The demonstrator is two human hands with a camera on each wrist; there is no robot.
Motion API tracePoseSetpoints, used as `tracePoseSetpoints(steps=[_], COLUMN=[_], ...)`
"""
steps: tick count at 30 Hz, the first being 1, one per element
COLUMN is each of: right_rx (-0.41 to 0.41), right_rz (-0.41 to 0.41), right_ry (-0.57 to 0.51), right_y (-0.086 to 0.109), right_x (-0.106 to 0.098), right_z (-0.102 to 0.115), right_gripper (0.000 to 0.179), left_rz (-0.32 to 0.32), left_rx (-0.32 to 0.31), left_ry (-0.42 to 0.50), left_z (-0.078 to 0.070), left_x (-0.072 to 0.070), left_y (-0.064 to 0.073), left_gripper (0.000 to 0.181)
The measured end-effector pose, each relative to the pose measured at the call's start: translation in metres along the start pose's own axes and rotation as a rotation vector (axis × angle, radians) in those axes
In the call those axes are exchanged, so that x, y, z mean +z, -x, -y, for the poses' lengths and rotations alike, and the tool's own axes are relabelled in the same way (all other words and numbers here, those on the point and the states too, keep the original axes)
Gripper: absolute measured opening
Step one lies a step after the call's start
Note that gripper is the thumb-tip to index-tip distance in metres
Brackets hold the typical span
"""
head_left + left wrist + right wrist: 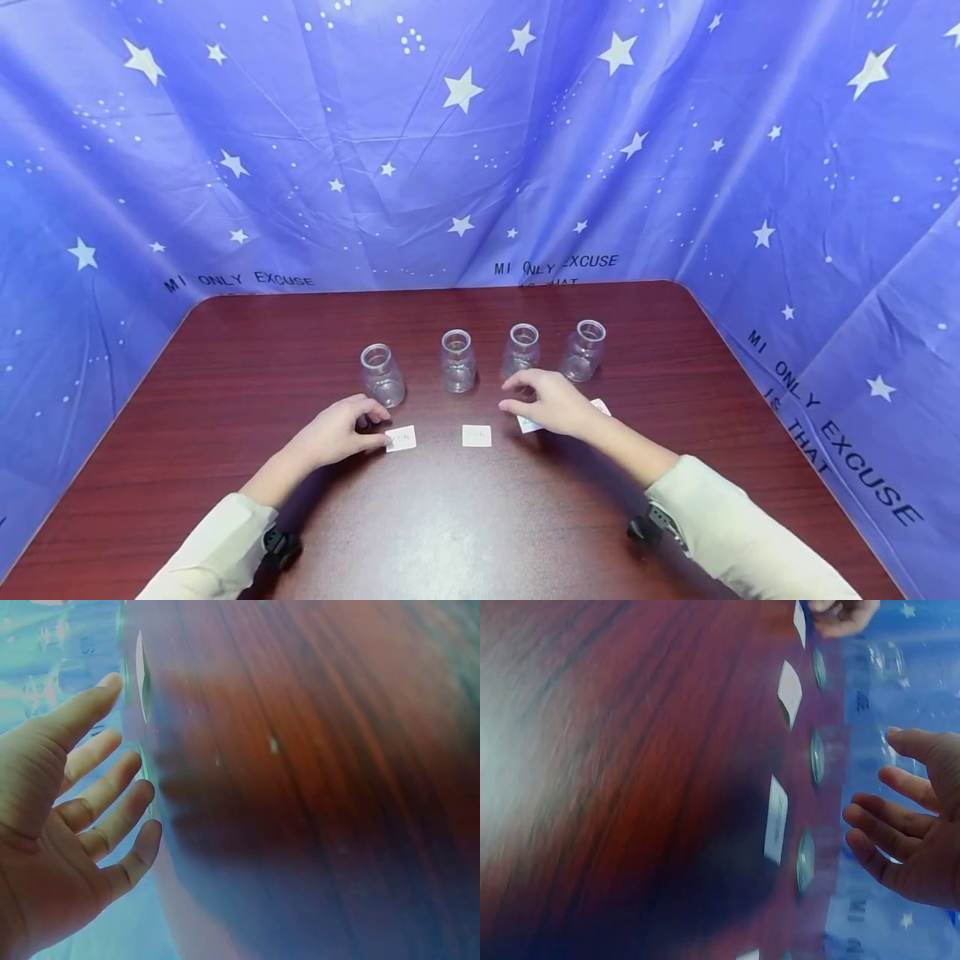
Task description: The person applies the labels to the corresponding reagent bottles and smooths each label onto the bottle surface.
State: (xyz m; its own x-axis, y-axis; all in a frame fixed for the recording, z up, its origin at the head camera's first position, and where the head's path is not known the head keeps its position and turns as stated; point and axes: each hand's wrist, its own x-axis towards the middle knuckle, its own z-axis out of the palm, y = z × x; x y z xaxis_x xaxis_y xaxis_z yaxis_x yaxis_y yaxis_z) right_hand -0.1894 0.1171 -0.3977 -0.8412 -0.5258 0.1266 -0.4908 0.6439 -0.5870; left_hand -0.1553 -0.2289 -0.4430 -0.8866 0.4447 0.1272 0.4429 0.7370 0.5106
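Several clear glass jars stand upright in a loose row. My left hand [337,433] is beside the leftmost white paper slip [402,438], its thumb tip at the slip's edge, in front of the leftmost jar [383,377]. In the left wrist view its fingers [120,780] are spread and loosely bent, holding nothing. My right hand [555,406] hovers over another slip [528,423], partly hiding it, near the third jar [521,350]. Its fingers look loosely bent and empty in the right wrist view. One slip [476,436] lies between the hands.
The second jar [458,361] and the rightmost jar [586,350] stand on the dark red wooden table [435,533]. A further slip [601,407] shows behind the right wrist. Blue star-patterned cloth [405,150] hangs around the table's back and sides.
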Motion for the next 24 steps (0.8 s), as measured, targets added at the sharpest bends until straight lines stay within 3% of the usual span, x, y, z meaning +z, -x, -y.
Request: tracePoseSetpoints(steps=[8, 24], right_rx=[-0.052, -0.122], right_rz=[0.064, 0.145], right_ry=[-0.009, -0.019], right_y=[-0.015, -0.037], right_x=[0.023, 0.066], right_z=[0.019, 0.043], right_gripper=[0.028, 0.028], left_rz=[0.000, 0.034], left_rx=[0.028, -0.002], left_ry=[0.006, -0.001], left_z=[-0.004, -0.006], left_x=[0.003, 0.004], left_y=[-0.004, -0.001], left_gripper=[0.028, 0.033])
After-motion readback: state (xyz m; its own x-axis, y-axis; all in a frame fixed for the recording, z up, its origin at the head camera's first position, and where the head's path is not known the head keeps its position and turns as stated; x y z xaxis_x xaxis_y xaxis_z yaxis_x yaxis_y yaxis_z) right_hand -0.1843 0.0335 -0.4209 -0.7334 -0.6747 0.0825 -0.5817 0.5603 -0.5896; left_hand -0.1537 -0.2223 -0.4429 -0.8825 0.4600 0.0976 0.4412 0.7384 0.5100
